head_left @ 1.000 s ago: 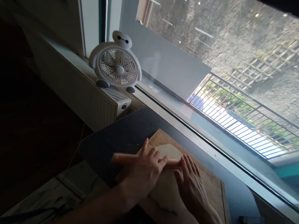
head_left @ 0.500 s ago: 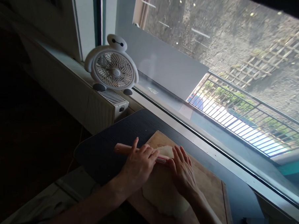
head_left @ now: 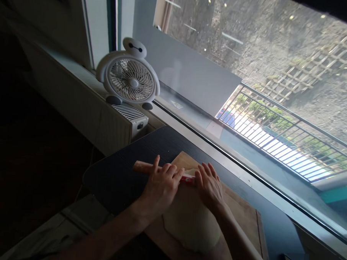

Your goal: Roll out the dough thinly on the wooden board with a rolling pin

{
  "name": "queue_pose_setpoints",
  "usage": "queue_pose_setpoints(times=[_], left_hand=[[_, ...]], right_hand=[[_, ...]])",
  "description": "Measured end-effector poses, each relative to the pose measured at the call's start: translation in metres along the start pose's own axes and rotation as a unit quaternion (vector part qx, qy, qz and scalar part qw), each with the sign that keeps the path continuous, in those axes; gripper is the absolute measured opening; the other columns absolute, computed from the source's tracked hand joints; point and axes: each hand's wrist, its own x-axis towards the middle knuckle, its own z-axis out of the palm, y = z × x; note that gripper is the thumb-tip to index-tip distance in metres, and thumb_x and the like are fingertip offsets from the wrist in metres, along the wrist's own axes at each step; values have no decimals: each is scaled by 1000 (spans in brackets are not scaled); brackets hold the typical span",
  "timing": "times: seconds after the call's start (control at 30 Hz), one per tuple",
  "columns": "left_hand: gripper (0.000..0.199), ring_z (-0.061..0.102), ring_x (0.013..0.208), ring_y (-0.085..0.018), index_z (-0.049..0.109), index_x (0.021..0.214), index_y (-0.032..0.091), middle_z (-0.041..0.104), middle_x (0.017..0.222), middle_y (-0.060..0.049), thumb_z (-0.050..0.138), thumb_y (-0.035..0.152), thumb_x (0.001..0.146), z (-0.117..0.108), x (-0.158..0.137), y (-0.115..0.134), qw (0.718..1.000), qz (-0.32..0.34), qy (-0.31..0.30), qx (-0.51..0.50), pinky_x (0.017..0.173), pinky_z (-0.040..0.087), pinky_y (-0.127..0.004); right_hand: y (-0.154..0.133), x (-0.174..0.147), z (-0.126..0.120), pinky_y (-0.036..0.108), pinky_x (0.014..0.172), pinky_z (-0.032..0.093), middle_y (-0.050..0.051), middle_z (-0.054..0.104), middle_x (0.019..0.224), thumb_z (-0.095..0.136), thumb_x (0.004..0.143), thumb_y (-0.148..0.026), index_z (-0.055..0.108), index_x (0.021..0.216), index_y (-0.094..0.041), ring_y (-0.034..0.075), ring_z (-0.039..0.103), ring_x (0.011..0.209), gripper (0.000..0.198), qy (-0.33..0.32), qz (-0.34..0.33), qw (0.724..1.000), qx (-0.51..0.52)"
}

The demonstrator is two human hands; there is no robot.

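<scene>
Cylindrical wooden rolling pin (head_left: 143,167) (red-marked) crosses flat, rounded dough (head_left: 191,222).

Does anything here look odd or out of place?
Mostly the white fan: it stands on the radiator, an unusual perch. The rolling pin also sits off-centre, one end poking past the board beyond the left hand. No spill stands out.

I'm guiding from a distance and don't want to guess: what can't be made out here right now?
- Right end of the rolling pin: head view, hidden by the right hand.
- Pin's middle: head view, covered by the left hand.
- Lettering, if any, on the red marking: head view, too small and blurred.
- Near end of the wooden board: head view, cut off by the bottom edge.
</scene>
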Motion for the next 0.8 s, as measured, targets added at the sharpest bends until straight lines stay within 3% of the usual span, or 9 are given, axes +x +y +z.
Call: queue_pose_setpoints(times=[0.07, 0.13, 0.3, 0.37, 0.43, 0.53, 0.63, 0.7, 0.8], left_hand=[[38, 52, 104, -24, 53, 126, 22, 61, 106, -7, 48, 21, 89, -1, -6, 5, 1000, 13, 0, -13, 111, 13, -58], [38, 51, 105, -24, 54, 126, 21, 62, 103, -8, 48, 24, 89, 0, -4, 5, 1000, 16, 2, -16, 111, 13, -59], [39, 53, 101, -24, 54, 126, 20, 62, 100, -8, 50, 25, 88, 11, 23, -11, 1000, -21, 14, 10, 109, 16, -59], [40, 53, 101, -24, 53, 127, 21, 62, 100, -8, 48, 23, 88, 10, 27, -16, 999, -31, 16, 21, 109, 16, -59], [40, 52, 102, -24, 53, 127, 22, 61, 102, -8, 47, 20, 88, 6, 21, -15, 999, -35, 14, 24, 109, 15, -59], [40, 51, 104, -24, 54, 126, 22, 60, 105, -8, 48, 19, 87, -4, 0, -4, 1000, -24, 1, 7, 111, 12, -58], [40, 50, 108, -24, 52, 128, 23, 60, 107, -7, 47, 20, 88, -9, -16, 8, 1000, -3, -14, -11, 112, 10, -58], [40, 48, 111, -25, 51, 130, 21, 60, 108, -8, 46, 22, 90, -7, -16, 11, 1000, 6, -13, -11, 113, 9, -58], [39, 49, 110, -25, 52, 129, 18, 61, 106, -9, 44, 25, 91, 0, -1, 4, 1000, -7, 0, 3, 112, 9, -58]], right_hand=[[0, -22, 2, 39, 110, 23, 1, 39, 145, 18, 98, -42, 45, 136, -23, 22, 17, 140, 50, 18, -9, 1000, 13], [-1, -16, 4, 41, 110, 22, 1, 41, 143, 17, 98, -41, 49, 131, -26, 22, 17, 140, 49, 29, 8, 999, 25], [-4, 73, -2, 40, 102, 32, 5, 51, 134, 18, 97, -43, 55, 123, -25, 23, 37, 129, 48, -27, 83, 994, 63], [-7, 90, -6, 40, 100, 35, 8, 51, 133, 18, 97, -44, 53, 125, -23, 24, 41, 126, 50, -35, 82, 994, 68], [-8, 78, -8, 41, 101, 34, 8, 47, 137, 17, 97, -45, 50, 129, -22, 25, 36, 130, 52, -27, 78, 994, 67], [-4, 19, -3, 42, 108, 26, 3, 43, 142, 17, 98, -41, 50, 130, -23, 23, 20, 139, 49, -8, 42, 997, 61], [4, -34, 6, 39, 112, 19, 2, 38, 146, 17, 98, -38, 41, 138, -18, 19, 13, 141, 51, 30, -31, 997, 61], [6, -37, 9, 39, 113, 16, 2, 35, 148, 16, 98, -37, 40, 139, -17, 19, 13, 141, 51, 43, -38, 997, 57], [2, 13, 8, 43, 113, 14, -1, 43, 143, 13, 98, -36, 52, 130, -24, 19, 17, 140, 52, 12, 28, 998, 54]])
